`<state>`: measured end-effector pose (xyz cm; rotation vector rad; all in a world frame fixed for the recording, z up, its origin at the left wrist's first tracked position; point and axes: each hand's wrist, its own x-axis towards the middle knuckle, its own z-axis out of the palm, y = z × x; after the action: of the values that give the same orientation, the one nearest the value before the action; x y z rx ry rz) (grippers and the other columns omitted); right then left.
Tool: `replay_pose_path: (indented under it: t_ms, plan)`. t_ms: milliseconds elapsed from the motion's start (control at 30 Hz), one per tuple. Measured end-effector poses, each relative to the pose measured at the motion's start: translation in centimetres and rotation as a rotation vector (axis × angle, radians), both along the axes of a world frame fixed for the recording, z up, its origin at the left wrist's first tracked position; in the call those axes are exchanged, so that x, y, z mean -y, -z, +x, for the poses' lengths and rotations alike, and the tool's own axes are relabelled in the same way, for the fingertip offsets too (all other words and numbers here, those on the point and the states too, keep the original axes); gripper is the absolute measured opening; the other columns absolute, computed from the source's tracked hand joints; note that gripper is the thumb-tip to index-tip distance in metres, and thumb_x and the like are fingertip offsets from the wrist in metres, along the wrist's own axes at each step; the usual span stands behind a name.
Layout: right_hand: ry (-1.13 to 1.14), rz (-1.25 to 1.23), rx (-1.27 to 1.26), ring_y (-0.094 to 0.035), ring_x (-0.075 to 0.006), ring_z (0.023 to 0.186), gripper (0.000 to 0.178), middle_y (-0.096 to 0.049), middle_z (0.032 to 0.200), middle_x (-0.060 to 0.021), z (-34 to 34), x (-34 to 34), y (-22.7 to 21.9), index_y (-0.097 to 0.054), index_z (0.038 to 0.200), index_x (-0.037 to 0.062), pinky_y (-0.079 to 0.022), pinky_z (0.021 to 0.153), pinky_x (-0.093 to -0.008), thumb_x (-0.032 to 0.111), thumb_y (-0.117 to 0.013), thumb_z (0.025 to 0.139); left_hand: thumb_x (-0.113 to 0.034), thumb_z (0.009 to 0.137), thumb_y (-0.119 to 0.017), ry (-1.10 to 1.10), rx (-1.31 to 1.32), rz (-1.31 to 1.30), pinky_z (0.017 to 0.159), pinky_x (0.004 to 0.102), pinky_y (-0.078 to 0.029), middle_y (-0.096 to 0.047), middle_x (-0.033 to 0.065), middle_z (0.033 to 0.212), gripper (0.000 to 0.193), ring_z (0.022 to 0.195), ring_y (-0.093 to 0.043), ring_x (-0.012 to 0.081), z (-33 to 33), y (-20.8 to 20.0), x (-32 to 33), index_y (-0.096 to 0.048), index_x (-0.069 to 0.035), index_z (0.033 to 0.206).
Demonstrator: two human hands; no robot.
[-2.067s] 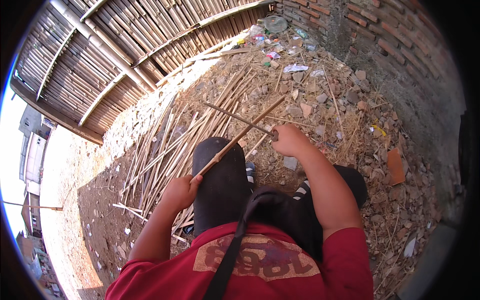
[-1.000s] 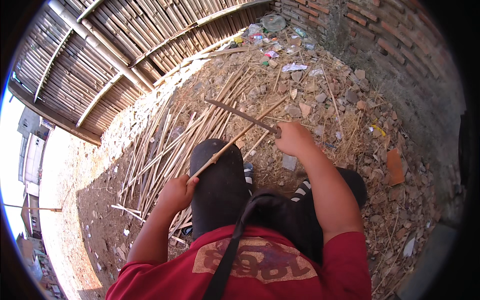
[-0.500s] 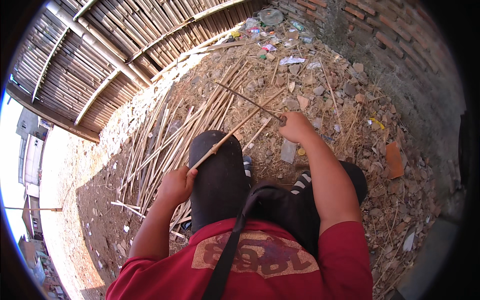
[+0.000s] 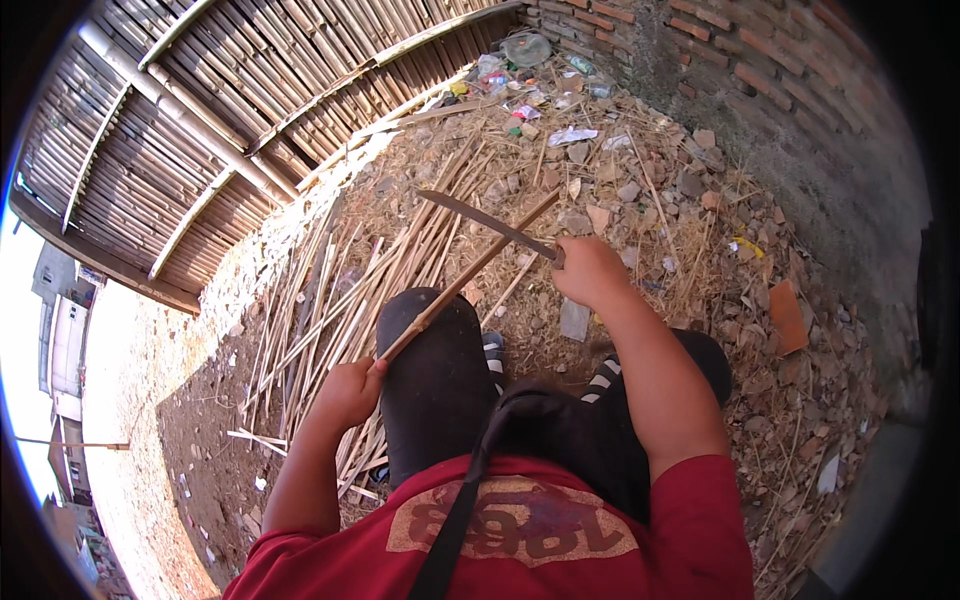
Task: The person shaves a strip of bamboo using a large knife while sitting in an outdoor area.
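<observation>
My left hand (image 4: pixel 350 392) is closed around the near end of a long bamboo strip (image 4: pixel 450 293). The strip slants up and away to the right, passing over my dark-clad left knee (image 4: pixel 425 375). In my right hand (image 4: pixel 590 272) is the handle of a machete (image 4: pixel 458 206), its long dark blade pointing left. The blade crosses the strip near its far end; whether the edge bites into it cannot be told. Beyond my left knee lies a loose pile of split bamboo strips (image 4: pixel 400 255) on the ground.
A bamboo-slat wall (image 4: pixel 290 80) stands at the far left, a brick wall (image 4: pixel 760 60) at the right. Rubble, dry grass and litter (image 4: pixel 520 110) cover the ground between them. An orange tile-like piece (image 4: pixel 788 318) lies right of my right arm.
The machete blade has turned from nearly edge-on to showing its broad side, still across the strip. The strip's visible face looks darker. My view has shifted slightly.
</observation>
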<state>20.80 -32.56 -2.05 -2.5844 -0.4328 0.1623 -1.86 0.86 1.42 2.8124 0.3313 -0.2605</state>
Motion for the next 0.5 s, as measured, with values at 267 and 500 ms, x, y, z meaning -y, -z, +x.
replay_pose_path:
  t_ms: [267,500]
  plan:
    - [0.234,0.12,-0.044,-0.071,-0.0378,0.087,0.023,-0.074,0.092,-0.0165,3.2,3.9,2.8,-0.07,0.101,0.0078,-0.056,0.077,-0.0489,0.021,-0.068,0.082,-0.042,0.108,-0.042,-0.005,0.018,-0.098,0.072,0.0587,-0.047,-0.064,0.031,0.079,0.053,0.082,-0.063,0.053,0.1,1.4,-1.0,-0.062,0.003,0.087]
    - [-0.168,-0.09,0.102,-0.069,-0.0417,0.085,0.033,-0.072,0.091,-0.023,-0.7,0.0,-1.0,-0.071,0.107,0.0062,-0.055,0.077,-0.0495,0.021,-0.069,0.078,-0.04,0.107,-0.043,-0.027,0.071,-0.076,0.073,0.0599,-0.046,-0.064,0.0316,0.079,0.05,0.083,-0.062,0.054,-1.1,1.4,0.4,-0.061,0.003,0.087]
